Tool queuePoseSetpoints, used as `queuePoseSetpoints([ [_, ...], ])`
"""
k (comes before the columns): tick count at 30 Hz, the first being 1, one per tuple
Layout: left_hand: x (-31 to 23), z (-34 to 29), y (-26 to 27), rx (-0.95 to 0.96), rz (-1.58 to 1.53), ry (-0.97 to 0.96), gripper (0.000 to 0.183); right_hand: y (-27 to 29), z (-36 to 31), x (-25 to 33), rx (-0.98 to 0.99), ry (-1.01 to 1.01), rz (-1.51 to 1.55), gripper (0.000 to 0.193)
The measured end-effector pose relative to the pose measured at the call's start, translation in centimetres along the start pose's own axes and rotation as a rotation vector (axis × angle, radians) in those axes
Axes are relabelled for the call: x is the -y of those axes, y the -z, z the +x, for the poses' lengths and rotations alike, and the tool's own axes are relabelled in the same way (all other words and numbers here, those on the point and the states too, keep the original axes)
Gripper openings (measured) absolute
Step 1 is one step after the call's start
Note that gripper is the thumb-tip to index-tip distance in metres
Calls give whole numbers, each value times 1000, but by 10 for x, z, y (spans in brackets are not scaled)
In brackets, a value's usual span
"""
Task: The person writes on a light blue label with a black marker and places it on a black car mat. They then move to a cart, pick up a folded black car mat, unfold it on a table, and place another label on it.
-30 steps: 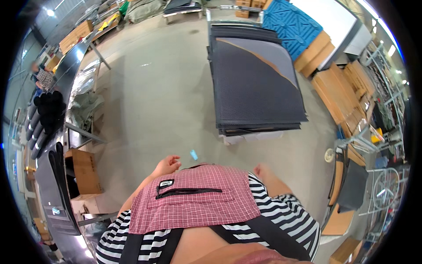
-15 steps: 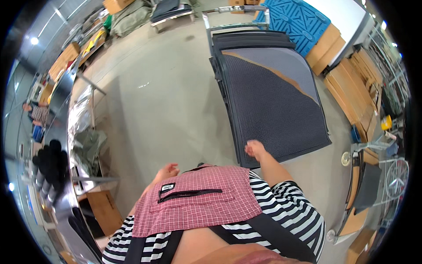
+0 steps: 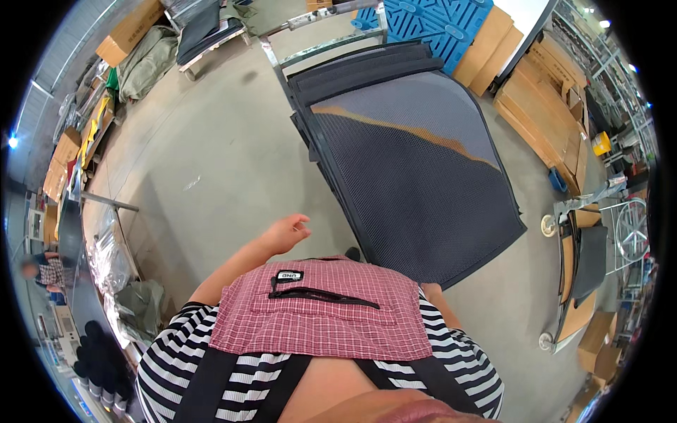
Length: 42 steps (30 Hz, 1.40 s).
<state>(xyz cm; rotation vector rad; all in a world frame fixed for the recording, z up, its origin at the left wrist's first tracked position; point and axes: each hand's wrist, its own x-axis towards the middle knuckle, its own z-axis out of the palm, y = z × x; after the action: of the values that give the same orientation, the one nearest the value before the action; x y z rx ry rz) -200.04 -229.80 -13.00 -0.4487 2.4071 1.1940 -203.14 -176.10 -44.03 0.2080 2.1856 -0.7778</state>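
Note:
My left hand [image 3: 288, 233] is held out over the floor in front of my red checked apron [image 3: 324, 317]. Its fingers are loosely bent and a little apart, with nothing in them. My right hand [image 3: 432, 290] hangs low at the apron's right side, by the near edge of a stack of mats; its fingers are hidden. The top mat [image 3: 416, 183] is dark and textured, with a grey area and a brown curved band across its far part. Beneath it, more dark mat edges show along the left side.
A metal trolley handle [image 3: 324, 51] rises at the stack's far end, before a blue plastic pallet [image 3: 430, 28]. Cardboard [image 3: 543, 106] leans on the right, above a wheeled cart [image 3: 582, 261]. At left stand a workbench with plastic wrap [image 3: 109, 247] and a distant person [image 3: 49, 271].
My view has turned, and the mat stack sits further left and nearer. My left hand has swung forward; my right hand has dropped back from over the mats to beside the apron.

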Motion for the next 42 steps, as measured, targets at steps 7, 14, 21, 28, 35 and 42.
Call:
queuePoseSetpoints([
  [7,17,128,69,146,43,-7,46,58,107,161,-266,238,-123,26],
  [14,79,286,240,-125,203,-34,37,90,69,281,-409,89,505,31],
  [21,89,524,456,-499,359,-172,47,-21,-31,194,-527,-662,184,34],
  [28,115,731,587,-743,893,51,79,-184,-199,254,62,-585,-266,35],
  [35,117,803,607,-308,205,-27,91,-212,-83,386,-232,-692,624,47],
  [42,106,792,598,-247,353,16,100,-159,-44,473,-481,-409,702,44],
])
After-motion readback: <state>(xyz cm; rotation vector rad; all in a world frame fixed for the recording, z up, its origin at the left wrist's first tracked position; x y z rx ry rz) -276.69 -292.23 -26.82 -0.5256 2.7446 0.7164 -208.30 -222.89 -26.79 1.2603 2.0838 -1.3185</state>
